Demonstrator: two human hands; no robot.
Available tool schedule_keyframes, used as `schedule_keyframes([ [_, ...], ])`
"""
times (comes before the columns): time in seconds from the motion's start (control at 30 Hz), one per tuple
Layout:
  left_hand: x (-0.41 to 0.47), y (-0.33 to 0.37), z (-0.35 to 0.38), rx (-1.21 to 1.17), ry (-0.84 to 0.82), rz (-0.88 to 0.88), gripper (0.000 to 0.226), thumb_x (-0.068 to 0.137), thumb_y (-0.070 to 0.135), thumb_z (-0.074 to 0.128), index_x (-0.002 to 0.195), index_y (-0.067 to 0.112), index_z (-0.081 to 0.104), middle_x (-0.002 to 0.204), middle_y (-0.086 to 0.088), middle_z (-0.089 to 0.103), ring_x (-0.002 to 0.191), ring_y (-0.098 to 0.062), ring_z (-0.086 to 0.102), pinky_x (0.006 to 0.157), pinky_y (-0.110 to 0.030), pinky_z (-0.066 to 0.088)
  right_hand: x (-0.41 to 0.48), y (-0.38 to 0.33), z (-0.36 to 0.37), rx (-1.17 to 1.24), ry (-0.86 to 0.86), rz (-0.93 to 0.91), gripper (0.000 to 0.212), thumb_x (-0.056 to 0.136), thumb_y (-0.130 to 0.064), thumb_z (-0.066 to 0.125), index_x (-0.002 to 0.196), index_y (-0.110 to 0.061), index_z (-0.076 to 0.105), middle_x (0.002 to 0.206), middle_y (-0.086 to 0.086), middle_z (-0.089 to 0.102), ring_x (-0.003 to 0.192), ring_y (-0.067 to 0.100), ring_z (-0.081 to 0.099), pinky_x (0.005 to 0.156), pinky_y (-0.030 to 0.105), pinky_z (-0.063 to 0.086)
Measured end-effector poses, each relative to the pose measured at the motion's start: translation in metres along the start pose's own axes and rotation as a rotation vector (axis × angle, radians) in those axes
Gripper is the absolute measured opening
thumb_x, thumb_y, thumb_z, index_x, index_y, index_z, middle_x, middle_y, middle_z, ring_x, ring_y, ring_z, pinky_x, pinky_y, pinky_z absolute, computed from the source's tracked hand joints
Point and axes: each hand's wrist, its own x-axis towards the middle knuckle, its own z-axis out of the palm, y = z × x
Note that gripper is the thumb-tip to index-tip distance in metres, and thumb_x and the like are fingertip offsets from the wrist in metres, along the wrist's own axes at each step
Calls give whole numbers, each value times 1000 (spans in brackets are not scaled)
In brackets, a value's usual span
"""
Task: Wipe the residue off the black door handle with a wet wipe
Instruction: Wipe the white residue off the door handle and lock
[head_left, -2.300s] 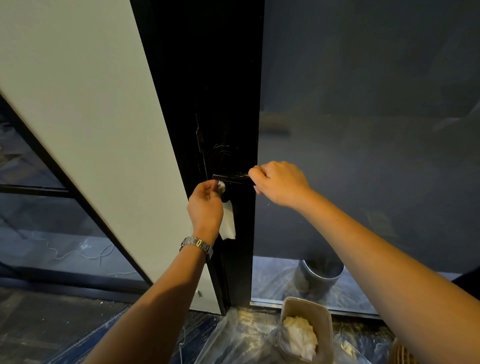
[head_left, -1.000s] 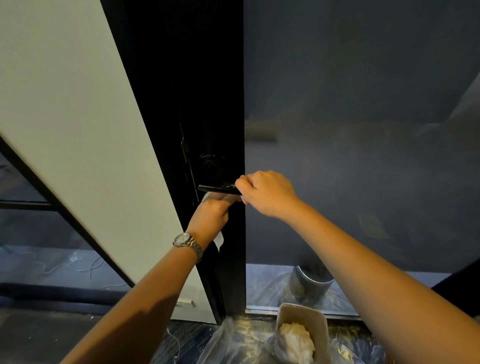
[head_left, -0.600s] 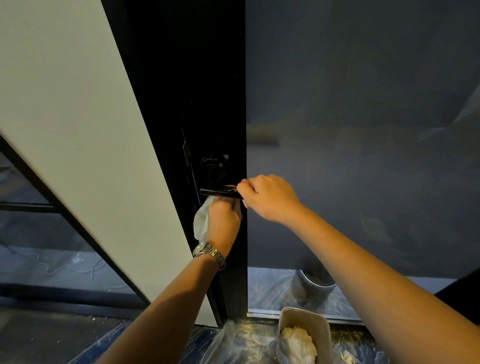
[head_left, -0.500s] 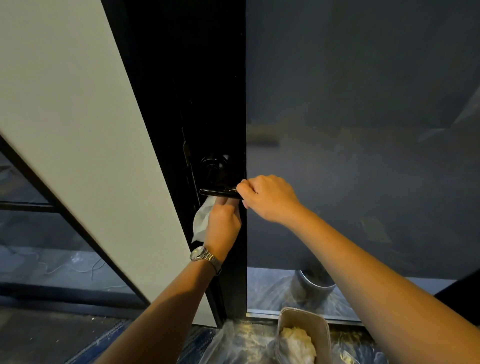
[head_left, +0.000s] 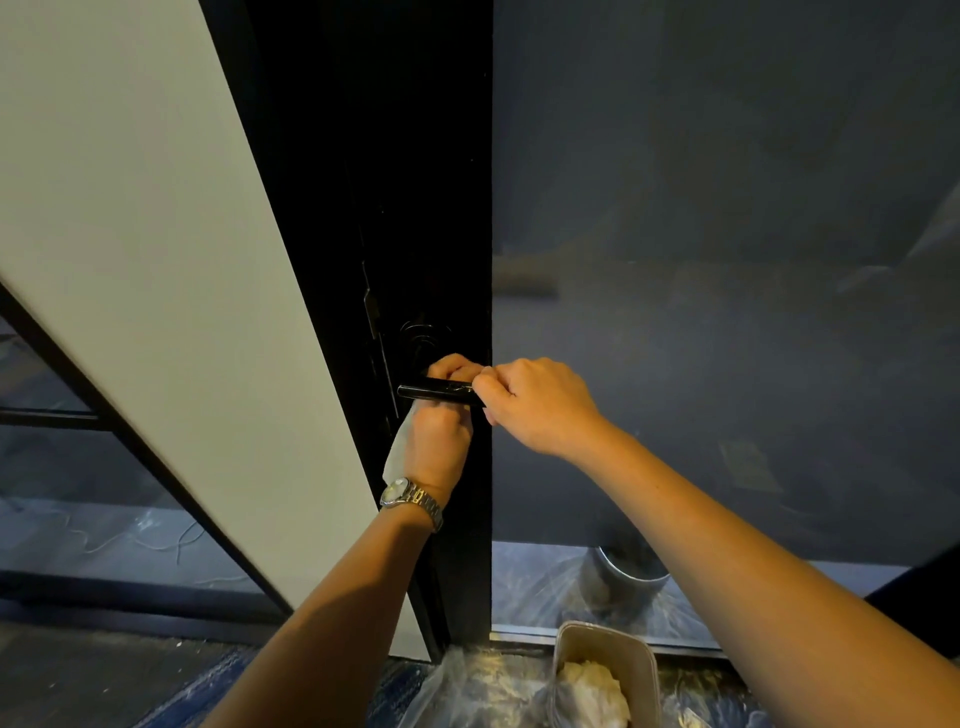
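On the narrow black door frame (head_left: 457, 208), the black door handle (head_left: 436, 391) juts out horizontally. The left hand (head_left: 441, 436) curls round it from below — fingers (head_left: 454, 366) showing above the bar — clutching the wet wipe (head_left: 397, 449), which trails down beside the wrist. The right hand (head_left: 537, 408) grips the handle's right end, fingers curled. A wristwatch (head_left: 410, 500) circles the left wrist; a tub (head_left: 605, 627) of crumpled white material stands on the floor.

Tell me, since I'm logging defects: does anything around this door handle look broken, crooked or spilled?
Nothing stands out. The black door handle sits roughly level; the right hand grips its end, the left hand holds the wet wipe against it. The floor tub stands upright.
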Motion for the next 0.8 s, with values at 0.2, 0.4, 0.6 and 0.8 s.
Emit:
schedule_keyframes([
  [0.2, -3, 20, 10, -251, 268, -489, 20, 85, -4, 55, 104, -5, 61, 108, -20, 62, 98, -27, 60, 79, -19, 42, 1, 0, 0, 4, 5, -10, 48, 96, -33, 32, 69, -8, 64, 78, 11, 70, 72, 28, 61, 69, 41, 51],
  [0.4, -8, 32, 4, -403, 311, -301, 30, 86, 0, 56, 114, 10, 61, 114, 6, 63, 104, -8, 59, 92, -13, 45, 2, 0, 1, -13, 12, -1, 48, 96, -33, 32, 72, -7, 65, 78, 9, 70, 71, 27, 61, 66, 40, 50],
  [0.6, -17, -2, 0, -58, -19, -144, 23, 86, -7, 49, 105, -9, 62, 109, -2, 57, 89, -8, 60, 64, 2, 36, 0, 0, 0, 2, -1, 10, 46, 95, -32, 33, 75, -4, 63, 79, 14, 69, 73, 31, 60, 67, 42, 50],
  [0.8, -5, -4, -26, -158, 309, -424, 27, 81, -12, 53, 103, -1, 63, 97, -12, 61, 82, -15, 58, 71, -6, 42, 0, 1, 2, 8, -14, 34, 50, 95, -32, 31, 77, 2, 63, 84, 16, 71, 62, 24, 52, 62, 41, 48],
])
